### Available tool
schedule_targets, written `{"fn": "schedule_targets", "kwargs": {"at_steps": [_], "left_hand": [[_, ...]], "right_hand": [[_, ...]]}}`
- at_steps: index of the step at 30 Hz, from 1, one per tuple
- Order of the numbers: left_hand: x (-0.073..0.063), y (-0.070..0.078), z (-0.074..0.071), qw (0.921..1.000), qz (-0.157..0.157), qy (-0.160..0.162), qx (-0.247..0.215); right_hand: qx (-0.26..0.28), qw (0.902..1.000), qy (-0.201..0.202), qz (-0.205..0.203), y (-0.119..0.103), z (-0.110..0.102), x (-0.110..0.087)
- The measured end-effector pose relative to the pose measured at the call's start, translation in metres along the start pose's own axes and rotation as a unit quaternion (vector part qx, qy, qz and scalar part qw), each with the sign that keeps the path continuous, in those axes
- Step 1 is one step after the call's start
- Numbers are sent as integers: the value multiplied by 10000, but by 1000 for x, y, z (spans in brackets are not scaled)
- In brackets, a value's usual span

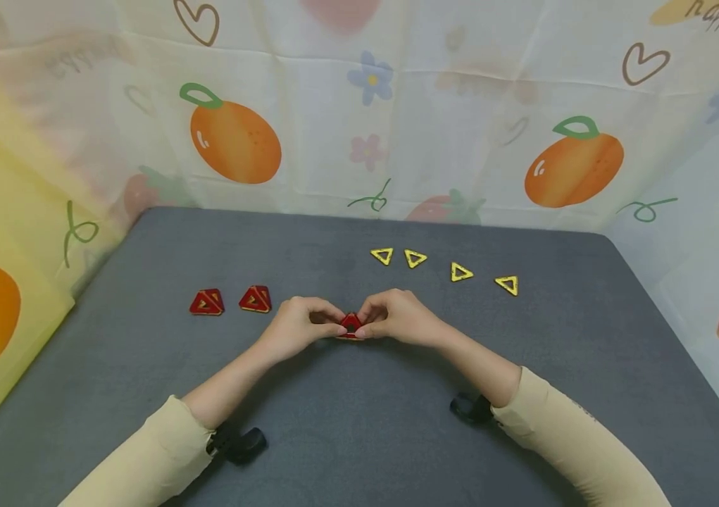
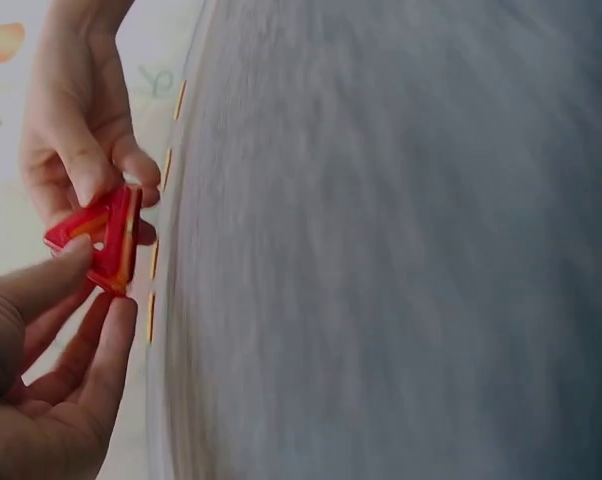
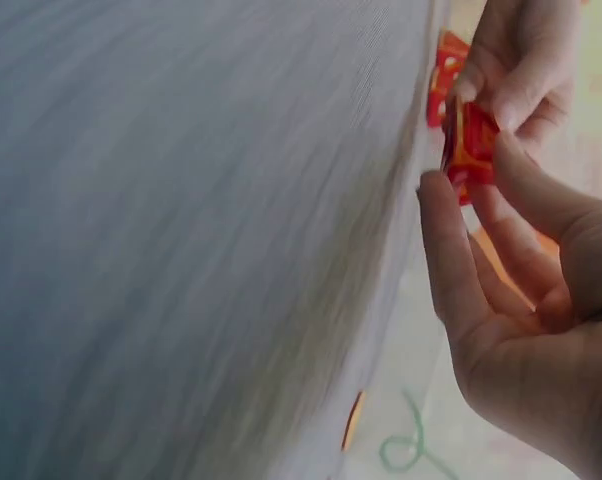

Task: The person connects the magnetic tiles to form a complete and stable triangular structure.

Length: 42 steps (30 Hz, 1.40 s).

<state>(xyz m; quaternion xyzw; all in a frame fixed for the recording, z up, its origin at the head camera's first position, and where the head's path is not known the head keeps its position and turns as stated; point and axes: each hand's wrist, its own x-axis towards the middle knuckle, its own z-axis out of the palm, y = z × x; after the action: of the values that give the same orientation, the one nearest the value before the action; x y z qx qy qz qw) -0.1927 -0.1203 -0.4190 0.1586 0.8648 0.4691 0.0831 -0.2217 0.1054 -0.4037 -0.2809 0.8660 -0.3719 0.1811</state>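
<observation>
In front of me, at the middle of the table, both hands hold one small red triangular piece (image 1: 351, 324) with yellow-orange edges. My left hand (image 1: 296, 326) pinches its left side between thumb and fingers, while my right hand (image 1: 405, 318) pinches the right side. The left wrist view shows the red piece (image 2: 121, 240) as triangular frames set at an angle to each other, with an opening in the middle. In the right wrist view the red piece (image 3: 474, 145) sits between both sets of fingertips, which hide parts of it.
Two similar red triangular pieces, one at far left (image 1: 207, 303) and one closer (image 1: 255, 299), stand left of my hands. Beyond my right hand lie several flat yellow triangular frames (image 1: 461, 272) in a loose row. A printed cloth (image 1: 321, 141) hangs behind the grey table (image 1: 359, 436).
</observation>
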Motion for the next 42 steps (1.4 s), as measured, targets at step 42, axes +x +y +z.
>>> {"fn": "schedule_targets", "kwargs": {"at_steps": [42], "left_hand": [[-85, -109, -170, 9961, -517, -598, 378]], "right_hand": [[922, 9953, 226, 182, -114, 140, 108]]}}
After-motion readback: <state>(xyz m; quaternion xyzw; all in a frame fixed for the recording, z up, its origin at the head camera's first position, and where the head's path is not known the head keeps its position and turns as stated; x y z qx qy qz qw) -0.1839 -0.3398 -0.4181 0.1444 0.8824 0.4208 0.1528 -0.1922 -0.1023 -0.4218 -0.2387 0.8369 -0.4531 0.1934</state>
